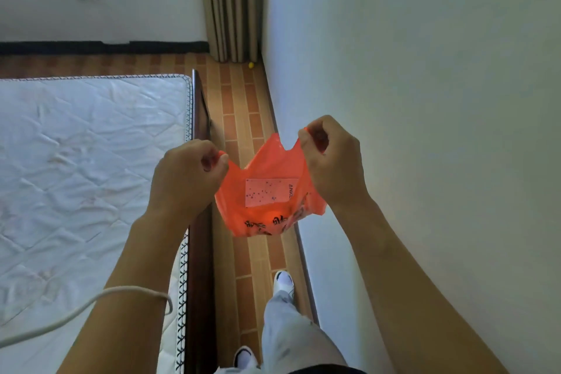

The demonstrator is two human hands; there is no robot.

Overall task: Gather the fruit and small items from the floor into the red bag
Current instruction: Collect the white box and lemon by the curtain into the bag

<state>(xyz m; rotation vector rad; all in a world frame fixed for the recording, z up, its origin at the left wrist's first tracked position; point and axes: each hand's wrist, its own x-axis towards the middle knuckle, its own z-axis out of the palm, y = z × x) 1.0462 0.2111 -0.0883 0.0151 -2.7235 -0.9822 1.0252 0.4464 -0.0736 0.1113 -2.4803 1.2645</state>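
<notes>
Head view: I see the left hand point(188, 173) and right hand point(329, 161) each pinching one handle of the red bag point(267, 191), held above the floor point(239, 106) between mattress point(91, 146) and wall point(425, 100). A small yellow fruit point(251, 65) lies by the curtain point(230, 6).

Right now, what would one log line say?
left hand: grips bag handle | right hand: grips other handle | red bag: held up | yellow fruit: on floor by curtain
</notes>
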